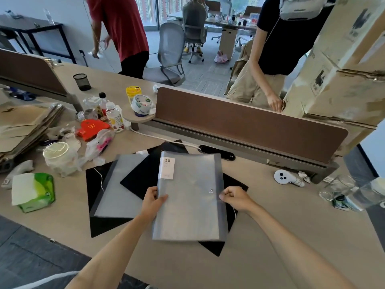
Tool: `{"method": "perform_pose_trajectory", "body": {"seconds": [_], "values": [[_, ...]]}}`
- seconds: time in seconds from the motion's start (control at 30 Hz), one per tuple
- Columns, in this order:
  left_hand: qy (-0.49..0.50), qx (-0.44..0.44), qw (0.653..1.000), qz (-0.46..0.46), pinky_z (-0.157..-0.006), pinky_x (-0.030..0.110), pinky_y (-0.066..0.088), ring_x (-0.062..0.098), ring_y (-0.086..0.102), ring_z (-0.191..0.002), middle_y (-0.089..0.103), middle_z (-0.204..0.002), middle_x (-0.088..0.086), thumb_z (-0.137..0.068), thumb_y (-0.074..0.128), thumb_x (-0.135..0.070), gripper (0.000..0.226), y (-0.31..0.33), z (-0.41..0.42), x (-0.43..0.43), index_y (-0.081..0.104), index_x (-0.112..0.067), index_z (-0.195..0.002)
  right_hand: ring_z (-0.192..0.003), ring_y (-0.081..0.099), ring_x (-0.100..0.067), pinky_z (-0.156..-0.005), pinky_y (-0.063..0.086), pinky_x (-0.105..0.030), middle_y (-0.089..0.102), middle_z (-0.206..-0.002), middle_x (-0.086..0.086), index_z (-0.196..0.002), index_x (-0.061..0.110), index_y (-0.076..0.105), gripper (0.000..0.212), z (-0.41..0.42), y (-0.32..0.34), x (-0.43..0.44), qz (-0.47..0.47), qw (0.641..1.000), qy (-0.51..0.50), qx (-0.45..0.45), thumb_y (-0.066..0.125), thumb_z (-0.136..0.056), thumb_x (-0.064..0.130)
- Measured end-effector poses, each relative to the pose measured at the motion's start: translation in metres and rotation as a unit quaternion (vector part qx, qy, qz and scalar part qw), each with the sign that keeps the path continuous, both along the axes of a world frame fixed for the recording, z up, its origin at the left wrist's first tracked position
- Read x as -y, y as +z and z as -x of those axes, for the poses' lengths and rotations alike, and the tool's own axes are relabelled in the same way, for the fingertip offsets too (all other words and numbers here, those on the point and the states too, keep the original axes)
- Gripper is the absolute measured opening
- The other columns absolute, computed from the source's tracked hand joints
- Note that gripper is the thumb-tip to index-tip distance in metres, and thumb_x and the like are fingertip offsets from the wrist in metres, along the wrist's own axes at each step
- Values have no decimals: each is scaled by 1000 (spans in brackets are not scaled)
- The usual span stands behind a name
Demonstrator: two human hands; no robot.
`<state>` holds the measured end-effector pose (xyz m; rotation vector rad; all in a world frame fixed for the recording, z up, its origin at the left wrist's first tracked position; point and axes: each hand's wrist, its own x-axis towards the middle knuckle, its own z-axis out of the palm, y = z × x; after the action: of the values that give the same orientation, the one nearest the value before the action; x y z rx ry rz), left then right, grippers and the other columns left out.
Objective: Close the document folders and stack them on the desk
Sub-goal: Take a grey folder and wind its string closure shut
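A closed grey translucent folder [188, 197] with a white "20" label lies in the middle of the desk [291, 226], on top of a black folder [141, 176]. My left hand [153, 200] grips its left edge, thumb on top. My right hand [235, 198] pinches its right edge near the snap button. To the left, another grey folder [116, 190] lies flat over a black one [98, 222]. More black cover shows below at the folder's lower right corner [214, 248].
Left of the folders lie a green tissue pack [35, 191], a lidded cup [57, 156], bags, bottles and flattened cardboard [23, 128]. A brown divider [239, 122] runs behind. Glasses [341, 189] and a white controller [286, 178] sit right. Two people stand beyond the desk.
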<state>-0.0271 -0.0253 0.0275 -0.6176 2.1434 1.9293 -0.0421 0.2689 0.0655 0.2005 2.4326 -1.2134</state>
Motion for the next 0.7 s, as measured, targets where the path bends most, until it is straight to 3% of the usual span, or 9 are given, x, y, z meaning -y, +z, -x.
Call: {"method": "perform_pose_trajectory", "body": {"seconds": [0.07, 0.2, 0.3, 0.37, 0.43, 0.53, 0.63, 0.7], "values": [[-10, 11, 1000, 13, -71, 30, 52, 29, 62, -99, 60, -114, 14, -88, 64, -8, 34, -14, 3, -2, 44, -12, -114, -64, 64, -12, -69, 57, -30, 64, -77, -5, -89, 11, 62, 4, -1, -16, -1, 12, 999, -22, 40, 59, -91, 8], [-60, 25, 997, 51, -87, 39, 51, 30, 60, -105, 59, -114, 11, -87, 64, -5, 37, -37, 7, -7, 44, -13, -117, -43, 59, -1, -41, 41, -14, 62, -72, -3, -101, 6, 57, 9, -13, -36, -7, -9, 995, -57, 87, 54, -93, 3], [-143, 8, 975, 169, -96, 37, 46, 27, 53, -115, 52, -122, 6, -82, 64, 1, 57, -48, 6, -10, 42, -14, -132, -53, 61, -9, -49, 45, -14, 63, -77, -5, -109, -3, 60, 19, -22, -50, -21, -22, 991, -88, 100, 55, -91, -1], [-214, -42, 924, 314, -99, 36, 42, 25, 43, -123, 44, -134, 5, -79, 59, 1, 63, -51, 1, -14, 40, -15, -137, -62, 61, -13, -60, 49, -17, 67, -86, -9, -109, -1, 63, 20, -26, -57, -31, -42, 988, -115, 94, 56, -90, 0], [-302, -108, 852, 414, -102, 36, 38, 25, 36, -130, 38, -143, 3, -81, 55, -4, 63, -51, -7, -26, 36, -15, -140, -62, 60, -11, -57, 47, -15, 67, -87, -11, -107, 0, 65, 21, -29, -60, -40, -69, 987, -126, 74, 54, -90, -3], [-427, -148, 774, 444, -114, 36, 21, 23, 21, -142, 22, -155, 3, -88, 48, -16, 62, -55, -21, -57, 27, -20, -146, -71, 61, -17, -58, 48, -18, 65, -91, -11, -101, 1, 68, 29, -37, -61, -50, -95, 987, -123, 51, 44, -87, -10], [-507, -116, 713, 470, -118, 45, 8, 25, 0, -148, -1, -161, 3, -93, 46, -28, 66, -65, -32, -85, 15, -31, -151, -77, 64, -23, -69, 54, -33, 69, -93, -14, -98, -3, 70, 29, -49, -64, -68, -124, 986, -110, 34, 45, -84, -9], [-548, -98, 681, 475, -117, 50, 2, 25, -7, -148, -9, -161, 2, -94, 46, -35, 66, -73, -40, -92, 12, -34, -151, -83, 66, -24, -73, 51, -29, 71, -95, -15, -102, -1, 70, 30, -58, -65, -81, -152, 986, -43, 51, 47, -84, -7]]}}
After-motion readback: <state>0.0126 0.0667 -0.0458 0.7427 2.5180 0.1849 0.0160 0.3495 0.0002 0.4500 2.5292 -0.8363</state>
